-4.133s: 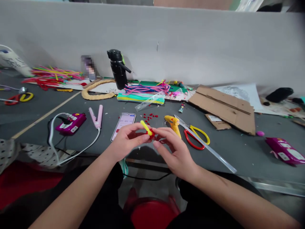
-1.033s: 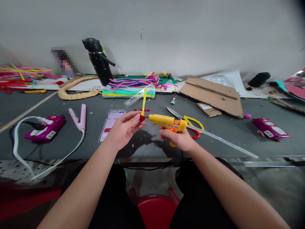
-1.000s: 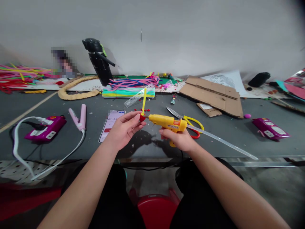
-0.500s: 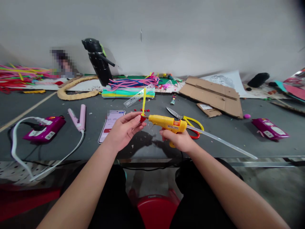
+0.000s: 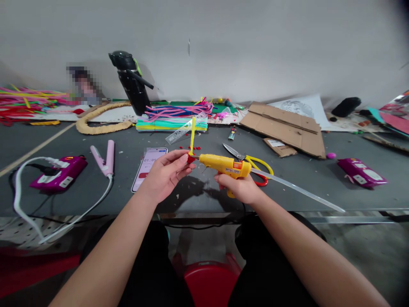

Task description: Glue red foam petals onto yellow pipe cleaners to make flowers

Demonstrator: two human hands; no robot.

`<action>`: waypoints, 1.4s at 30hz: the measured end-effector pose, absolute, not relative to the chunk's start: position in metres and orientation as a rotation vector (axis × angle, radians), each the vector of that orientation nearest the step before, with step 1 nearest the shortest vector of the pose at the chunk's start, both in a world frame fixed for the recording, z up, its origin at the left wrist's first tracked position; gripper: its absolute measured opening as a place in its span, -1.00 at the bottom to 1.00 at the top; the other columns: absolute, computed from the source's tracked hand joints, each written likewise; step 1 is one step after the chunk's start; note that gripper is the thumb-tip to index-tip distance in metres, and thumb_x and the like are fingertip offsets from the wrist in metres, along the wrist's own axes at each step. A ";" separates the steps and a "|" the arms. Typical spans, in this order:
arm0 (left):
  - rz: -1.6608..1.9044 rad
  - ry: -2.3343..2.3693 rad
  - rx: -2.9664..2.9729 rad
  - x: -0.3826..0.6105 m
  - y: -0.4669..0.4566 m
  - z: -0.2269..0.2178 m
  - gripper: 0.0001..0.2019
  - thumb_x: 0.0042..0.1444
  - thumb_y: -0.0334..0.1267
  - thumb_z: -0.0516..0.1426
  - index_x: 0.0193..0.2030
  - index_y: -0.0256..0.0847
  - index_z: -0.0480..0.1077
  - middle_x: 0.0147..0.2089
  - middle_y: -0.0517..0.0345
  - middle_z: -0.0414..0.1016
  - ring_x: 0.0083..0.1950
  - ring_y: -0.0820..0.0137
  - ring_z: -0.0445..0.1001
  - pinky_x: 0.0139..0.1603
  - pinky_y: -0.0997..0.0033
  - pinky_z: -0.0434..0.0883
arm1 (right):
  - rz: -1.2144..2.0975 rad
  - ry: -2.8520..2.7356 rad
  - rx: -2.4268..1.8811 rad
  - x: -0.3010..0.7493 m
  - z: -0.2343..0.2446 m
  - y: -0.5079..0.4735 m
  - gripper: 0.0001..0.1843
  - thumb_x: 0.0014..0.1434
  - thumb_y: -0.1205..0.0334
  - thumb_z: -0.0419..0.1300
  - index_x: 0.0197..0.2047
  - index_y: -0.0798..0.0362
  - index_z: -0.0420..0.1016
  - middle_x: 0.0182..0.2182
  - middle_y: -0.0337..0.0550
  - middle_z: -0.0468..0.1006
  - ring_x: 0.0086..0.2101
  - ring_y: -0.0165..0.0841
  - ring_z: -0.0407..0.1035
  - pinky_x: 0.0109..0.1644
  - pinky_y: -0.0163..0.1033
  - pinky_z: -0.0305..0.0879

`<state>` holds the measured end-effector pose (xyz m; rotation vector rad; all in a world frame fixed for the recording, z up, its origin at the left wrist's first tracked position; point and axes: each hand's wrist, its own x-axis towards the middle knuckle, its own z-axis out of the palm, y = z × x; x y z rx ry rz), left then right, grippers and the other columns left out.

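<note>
Between the fingertips of my left hand (image 5: 171, 172) is a small red piece (image 5: 191, 158), partly hidden by the fingers. A yellow pipe cleaner (image 5: 193, 134) stands upright from it. My right hand (image 5: 241, 186) is wrapped round the handle of a yellow glue gun (image 5: 222, 164), which points left. Its nozzle meets the red piece or lies right beside it; I cannot tell whether they touch. From the gun's back end a long clear glue stick (image 5: 300, 189) sticks out to the right. Scissors (image 5: 255, 168) with yellow and red handles lie behind the gun.
A phone (image 5: 148, 164) showing a timer lies left of my left hand. Further left are a pink mini hair straightener (image 5: 107, 157) and a purple power strip (image 5: 60, 172). Behind lie bundled pipe cleaners (image 5: 172, 121), a ruler (image 5: 182, 130), a black bottle (image 5: 132, 87) and cardboard (image 5: 284, 128).
Almost nothing differs. The hands, the red piece and the glue gun keep the same place, with only a very slight shift of the whole view.
</note>
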<state>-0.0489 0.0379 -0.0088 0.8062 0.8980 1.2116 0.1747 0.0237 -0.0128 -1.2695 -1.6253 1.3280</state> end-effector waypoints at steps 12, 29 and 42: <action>1.223 0.882 0.739 -0.049 0.038 -0.008 -0.78 -0.03 -0.32 0.40 -0.21 -0.22 0.59 -0.33 0.17 0.63 -0.35 0.52 0.60 -0.31 0.68 0.54 | 1.330 -1.615 -1.273 0.178 -0.019 0.025 -0.84 0.07 0.15 0.18 -0.49 0.00 0.40 -0.54 -0.25 0.39 -0.46 -0.37 0.30 -0.37 -0.24 0.24; 1.335 0.933 0.819 -0.062 0.042 -0.008 -0.79 -0.02 -0.31 0.39 -0.21 -0.22 0.60 -0.22 0.11 0.65 -0.30 0.51 0.60 -0.25 0.62 0.53 | 1.151 -1.676 -1.329 0.182 -0.021 0.031 -0.80 0.12 0.05 0.19 -0.40 -0.01 0.48 -0.49 -0.23 0.44 -0.45 -0.36 0.31 -0.39 -0.24 0.24; 1.487 1.022 0.837 -0.099 0.041 -0.006 -0.79 -0.06 -0.30 0.40 -0.24 -0.20 0.59 -0.28 0.14 0.63 -0.31 0.50 0.59 -0.22 0.57 0.52 | 0.525 -1.752 -1.709 0.184 -0.030 0.089 -0.45 0.02 -0.31 0.25 -0.51 0.07 0.49 -0.61 -0.16 0.36 -0.50 -0.30 0.28 -0.36 -0.17 0.13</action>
